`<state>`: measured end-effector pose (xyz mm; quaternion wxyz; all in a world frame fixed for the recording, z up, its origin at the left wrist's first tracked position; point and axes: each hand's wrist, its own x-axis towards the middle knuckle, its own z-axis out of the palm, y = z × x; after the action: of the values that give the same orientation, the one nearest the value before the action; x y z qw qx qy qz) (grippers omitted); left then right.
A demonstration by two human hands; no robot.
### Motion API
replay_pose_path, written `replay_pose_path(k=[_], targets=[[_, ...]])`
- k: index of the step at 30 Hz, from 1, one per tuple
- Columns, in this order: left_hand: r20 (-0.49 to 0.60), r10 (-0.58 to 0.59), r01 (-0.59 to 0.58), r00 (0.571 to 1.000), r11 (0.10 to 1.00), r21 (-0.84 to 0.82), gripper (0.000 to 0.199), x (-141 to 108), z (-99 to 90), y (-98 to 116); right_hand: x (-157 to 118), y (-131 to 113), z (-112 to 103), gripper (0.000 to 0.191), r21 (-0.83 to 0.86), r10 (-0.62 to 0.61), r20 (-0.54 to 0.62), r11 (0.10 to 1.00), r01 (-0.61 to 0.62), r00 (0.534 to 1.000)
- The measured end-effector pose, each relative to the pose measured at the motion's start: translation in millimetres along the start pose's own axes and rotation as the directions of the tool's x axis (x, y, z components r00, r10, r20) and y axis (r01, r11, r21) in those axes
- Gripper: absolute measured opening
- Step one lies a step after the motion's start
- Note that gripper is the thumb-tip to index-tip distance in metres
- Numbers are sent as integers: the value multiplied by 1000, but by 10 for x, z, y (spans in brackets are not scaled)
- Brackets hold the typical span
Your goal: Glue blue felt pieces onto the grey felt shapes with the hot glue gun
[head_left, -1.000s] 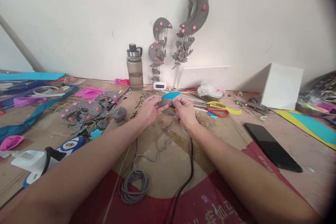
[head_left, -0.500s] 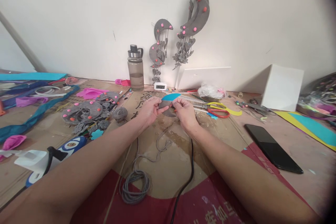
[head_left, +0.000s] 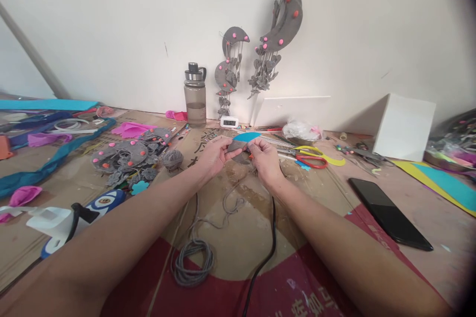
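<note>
Between the fingertips of both hands is a small curved piece of felt, with a blue face (head_left: 247, 136) at the top and grey felt (head_left: 235, 146) below. My left hand (head_left: 213, 154) pinches its left end. The right end is pinched by my right hand (head_left: 267, 159), whose fingers cover part of it. Under the hands, a grey crescent shape (head_left: 243, 159) shows in part, mostly hidden. A strand of grey cord (head_left: 232, 208) trails on the cardboard beneath, leading to a loose coil (head_left: 191, 268) nearer me.
Scissors (head_left: 316, 160) with red and yellow handles lie right of my hands, beyond a black phone (head_left: 388, 213). A yarn ball (head_left: 172, 160) and grey felt crescents (head_left: 122, 156) lie to the left. A bottle (head_left: 195, 104) stands behind; crescent mobiles (head_left: 284, 29) hang against the white wall.
The view has shifted slightly, so everything sits a little further right. Both hands keep their pinch on the felt piece; little else differs.
</note>
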<state>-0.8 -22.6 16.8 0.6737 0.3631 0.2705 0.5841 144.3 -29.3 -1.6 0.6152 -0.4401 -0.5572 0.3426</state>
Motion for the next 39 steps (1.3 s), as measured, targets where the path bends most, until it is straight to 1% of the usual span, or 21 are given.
replay_pose_path(k=[3,8,12,16,21,27,32,35,39], targets=[[-13,7,-7,1000,1000,-3,14,-1,1,1,-6,-7,1,18,-5,6,3,1000,-6,1000],[12,6,-6,1000,1000,9,13,-18,16,17,-3,-19,-1,19,-27,-4,-5,1000,4,1000],[7,23,-23,1000,1000,19,15,-25,23,16,-10,-40,3,18,-27,-8,5,1000,8,1000],[-2,12,-12,1000,1000,14,15,-14,11,10,-29,-59,6,18,-16,10,0,1000,-10,1000],[22,2,-2,1000,1000,11,15,-14,14,25,-26,-51,2,18,-12,2,4,1000,-2,1000],[-22,-2,2,1000,1000,-27,20,-10,27,15,-20,-63,4,19,-30,-17,10,999,17,1000],[-55,-24,23,998,999,-29,17,25,-2,-14,-42,-119,27,19,-31,6,9,1000,-5,1000],[-58,-41,40,997,999,-21,16,44,-18,-22,-60,-154,38,20,-32,22,8,999,-21,1000],[-45,-68,68,997,998,-6,13,59,-23,-29,-81,-184,46,20,-34,14,5,999,-14,1000]])
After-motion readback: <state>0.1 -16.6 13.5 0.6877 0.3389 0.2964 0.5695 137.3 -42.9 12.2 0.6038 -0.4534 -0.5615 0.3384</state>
